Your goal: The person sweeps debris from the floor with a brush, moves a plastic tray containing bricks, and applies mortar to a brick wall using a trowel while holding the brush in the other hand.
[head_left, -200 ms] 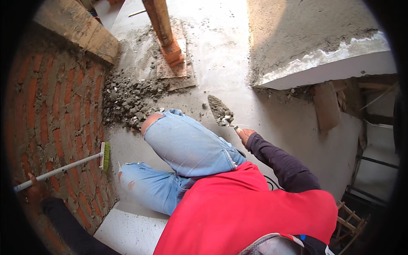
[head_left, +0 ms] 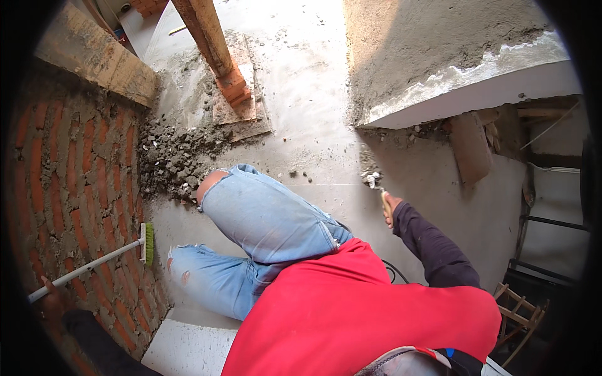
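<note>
My left hand (head_left: 53, 301) at the lower left grips the white handle of a brush (head_left: 94, 266). Its green bristle head (head_left: 146, 243) rests against the red brick wall (head_left: 69, 182). To the right of my bent knee in torn blue jeans (head_left: 263, 213), my right hand (head_left: 390, 205), in a dark sleeve, holds a trowel (head_left: 372, 180). The trowel carries a lump of grey mortar and hovers over the concrete floor (head_left: 313, 94), just below the corner of a raised slab.
A pile of grey rubble (head_left: 169, 156) lies by the wall's foot. A slanted wooden post (head_left: 204, 34) stands on bricks (head_left: 235, 91) and a board. A plank (head_left: 94, 56) tops the wall. A raised concrete slab (head_left: 464, 81) is at right, and a wooden frame (head_left: 517, 313) at lower right.
My right hand and the trowel have swung right, toward the slab's corner. The brush head has slid slightly down the brick wall.
</note>
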Motion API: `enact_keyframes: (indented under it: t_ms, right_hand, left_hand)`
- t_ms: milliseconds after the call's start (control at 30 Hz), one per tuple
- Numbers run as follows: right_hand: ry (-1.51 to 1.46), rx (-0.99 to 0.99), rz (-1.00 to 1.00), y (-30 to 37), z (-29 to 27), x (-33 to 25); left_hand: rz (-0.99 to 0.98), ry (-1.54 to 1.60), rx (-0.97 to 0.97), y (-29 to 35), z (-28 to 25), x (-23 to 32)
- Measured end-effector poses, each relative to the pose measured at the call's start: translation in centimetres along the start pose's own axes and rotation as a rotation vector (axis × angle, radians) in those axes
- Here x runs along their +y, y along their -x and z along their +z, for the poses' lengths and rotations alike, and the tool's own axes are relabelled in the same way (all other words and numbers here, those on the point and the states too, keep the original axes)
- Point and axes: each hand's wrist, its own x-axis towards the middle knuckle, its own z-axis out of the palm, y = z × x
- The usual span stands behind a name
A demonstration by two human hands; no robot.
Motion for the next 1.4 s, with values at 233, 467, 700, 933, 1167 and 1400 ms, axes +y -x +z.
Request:
enact_keyframes:
  t_ms: [233,467,700,933,1167,1400]
  right_hand:
    - [-0.285,0.185,0.075,-6.7,-16.9,-7.1]
    - [0.549,0.266,-0.058,-4.5,-2.6,-1.9]
    - [0.998,0.131,-1.146,-3.0,17.8,-12.1]
    - [1.186,0.163,-1.072,-3.5,40.7,-25.9]
    - [1.277,0.089,-1.023,-1.2,47.0,-24.8]
    - [1.451,0.025,-1.270,0.3,40.4,-24.5]
  left_hand:
    - [-0.337,0.023,-0.393,-0.3,-4.9,3.6]
    - [-0.257,0.606,0.293,2.5,-12.5,3.4]
    - [-0.854,1.534,-0.386,7.5,-11.8,2.6]
    - [-1.222,1.285,-0.418,11.7,-10.9,2.8]
    - [-1.127,1.287,-0.744,22.1,-16.9,11.6]
    - [-2.100,1.852,-0.874,41.5,-26.6,29.1]
